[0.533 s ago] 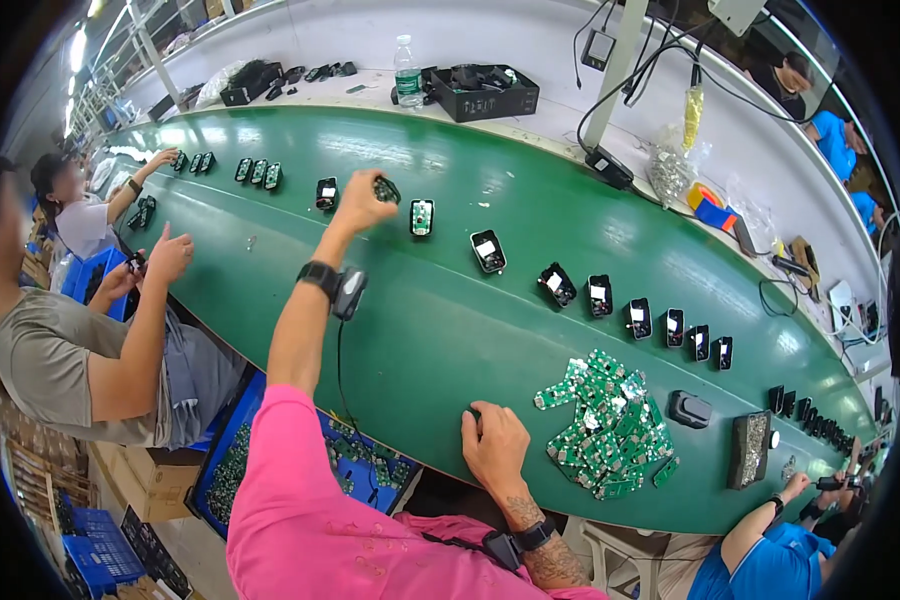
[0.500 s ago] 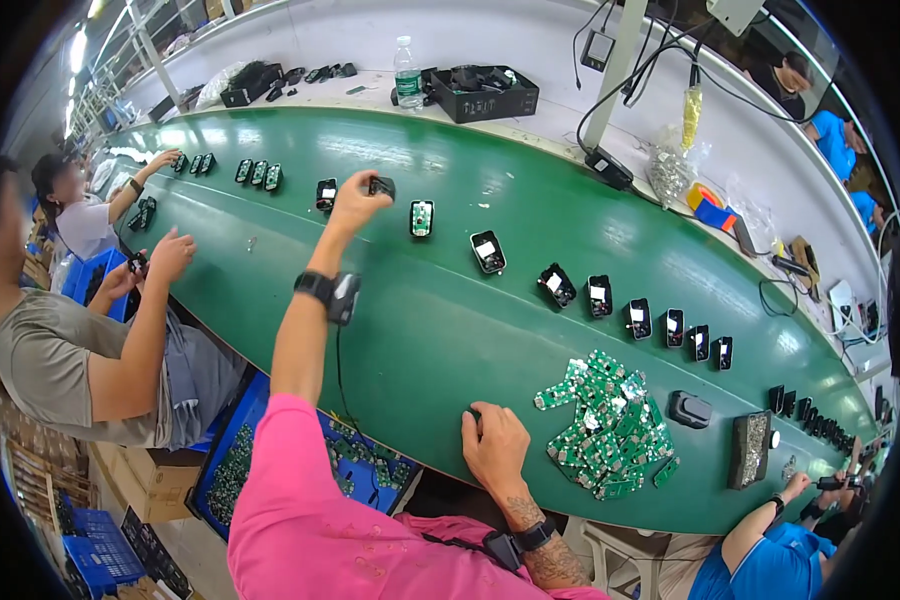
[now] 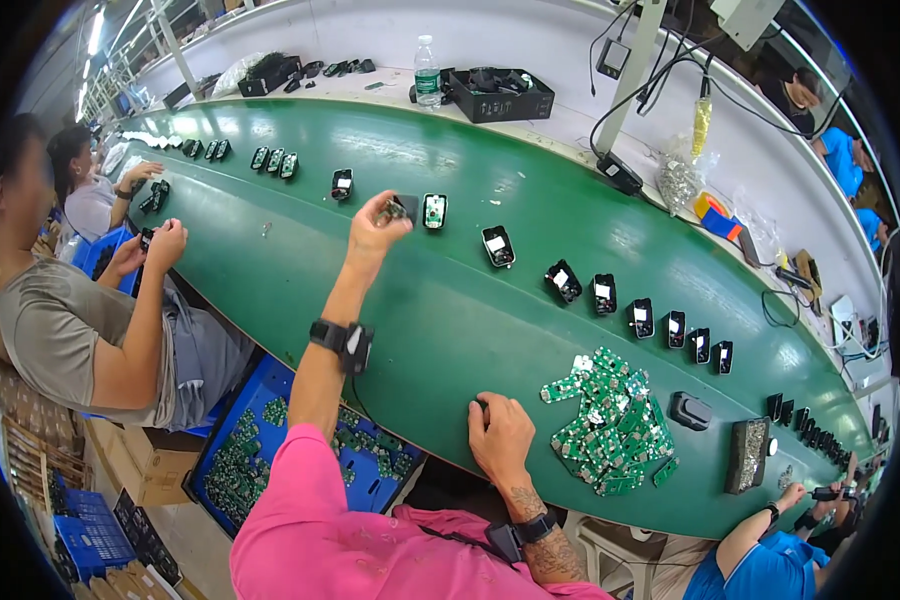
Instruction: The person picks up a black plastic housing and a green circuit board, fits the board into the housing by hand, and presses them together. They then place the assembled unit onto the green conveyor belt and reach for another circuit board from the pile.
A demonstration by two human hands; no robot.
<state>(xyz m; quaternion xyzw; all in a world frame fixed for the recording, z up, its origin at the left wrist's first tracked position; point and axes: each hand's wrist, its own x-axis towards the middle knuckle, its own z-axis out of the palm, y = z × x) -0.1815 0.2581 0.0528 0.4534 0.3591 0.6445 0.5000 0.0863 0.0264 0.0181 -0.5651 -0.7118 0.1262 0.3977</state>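
Note:
My left hand (image 3: 374,230) reaches out over the green work surface (image 3: 300,260), its fingers closed around a small black plastic housing (image 3: 400,208). Just right of it stands an open housing with a green circuit board (image 3: 435,212) inside; to its left is another open black housing (image 3: 342,184). Nearer to me, my right hand (image 3: 500,437) rests on the surface with curled fingers. A dark bit shows by its thumb, too hidden to name. Right of this hand lies a heap of green circuit boards (image 3: 610,425).
Open black housings (image 3: 642,318) stand in a row toward the right. A closed black case (image 3: 690,410) and a dark block-shaped container (image 3: 748,455) lie beyond the heap. A blue bin (image 3: 240,455) of boards sits below the left edge. Co-workers (image 3: 100,330) sit left and right.
My left hand has drawn slightly nearer to me and rightward, still gripping the black housing. The right hand stays almost in place. The whole view has shifted a little.

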